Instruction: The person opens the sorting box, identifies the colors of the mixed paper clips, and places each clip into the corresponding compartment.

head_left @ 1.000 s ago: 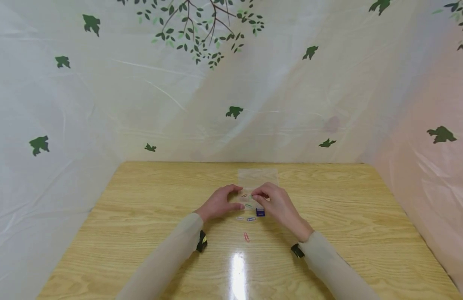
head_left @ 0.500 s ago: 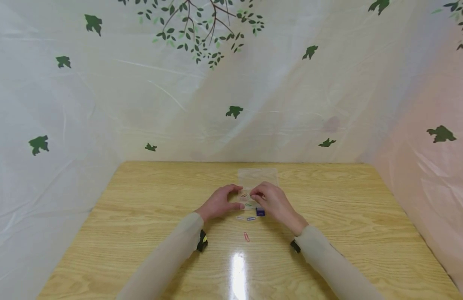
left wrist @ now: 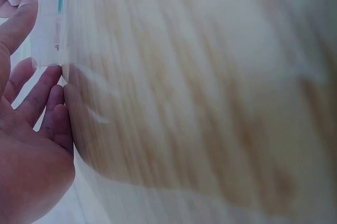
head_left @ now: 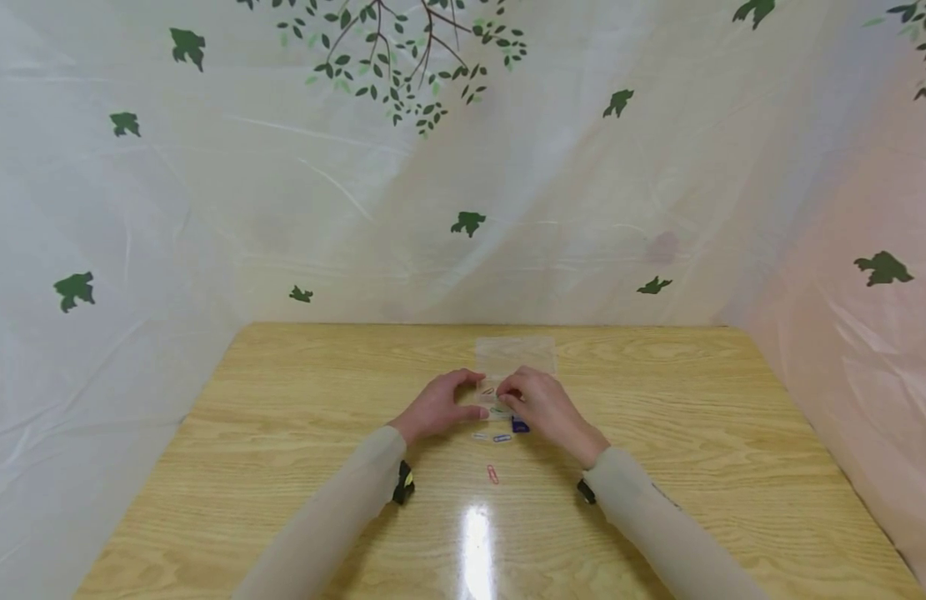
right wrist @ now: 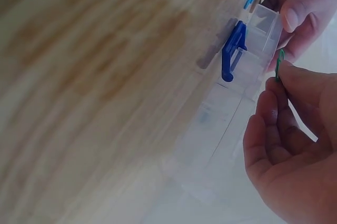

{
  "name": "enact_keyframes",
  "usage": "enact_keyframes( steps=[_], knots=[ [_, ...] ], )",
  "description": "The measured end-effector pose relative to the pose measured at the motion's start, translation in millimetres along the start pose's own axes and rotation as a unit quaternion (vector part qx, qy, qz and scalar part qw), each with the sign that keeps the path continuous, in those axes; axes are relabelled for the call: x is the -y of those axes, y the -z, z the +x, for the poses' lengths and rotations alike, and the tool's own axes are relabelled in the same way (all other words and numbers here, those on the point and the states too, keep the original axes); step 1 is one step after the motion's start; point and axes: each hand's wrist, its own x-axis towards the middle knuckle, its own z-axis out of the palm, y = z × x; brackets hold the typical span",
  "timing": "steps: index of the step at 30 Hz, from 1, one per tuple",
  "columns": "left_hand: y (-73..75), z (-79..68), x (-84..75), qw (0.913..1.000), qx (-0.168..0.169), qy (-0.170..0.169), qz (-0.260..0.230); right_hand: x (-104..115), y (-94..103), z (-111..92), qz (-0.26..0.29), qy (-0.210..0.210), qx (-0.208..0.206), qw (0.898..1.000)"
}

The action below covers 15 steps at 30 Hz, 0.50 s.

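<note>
A clear plastic compartment box (right wrist: 224,105) lies on the table, its transparent lid (head_left: 511,357) folded back. At the front is a blue latch (right wrist: 231,50). My left hand (head_left: 438,404) holds the box's left end, with the thumb at the front and fingers around the back. Between thumb and fingertips, my right hand (head_left: 548,408) pinches a green paper clip (right wrist: 279,66) just over the compartments. In the head view a dark reddish clip (head_left: 488,391) lies in a back left compartment, and a green clip (head_left: 498,410) shows in a front one.
In front of the box lie a white paper clip (head_left: 480,436) and a blue paper clip (head_left: 503,437). A red paper clip (head_left: 493,474) is nearer on the wooden table (head_left: 320,375). A pale printed sheet (head_left: 402,250) surrounds the table's back and sides.
My right hand has shifted slightly left over the box with the green paper clip. The left hand and the loose clips have stayed where they were.
</note>
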Motion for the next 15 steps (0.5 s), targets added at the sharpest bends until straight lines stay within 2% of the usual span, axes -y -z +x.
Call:
enact_keyframes(
  steps=[10,15],
  knots=[
    [0.7,0.1,0.7,1.0,0.003,0.0,0.005,-2.4,-0.3,-0.5,-0.007,0.015,0.01,1.0],
    [0.7,0.5,1.7,1.0,0.005,0.001,0.001,-3.5,4.2,-3.7,0.007,0.011,0.003,1.0]
  ],
)
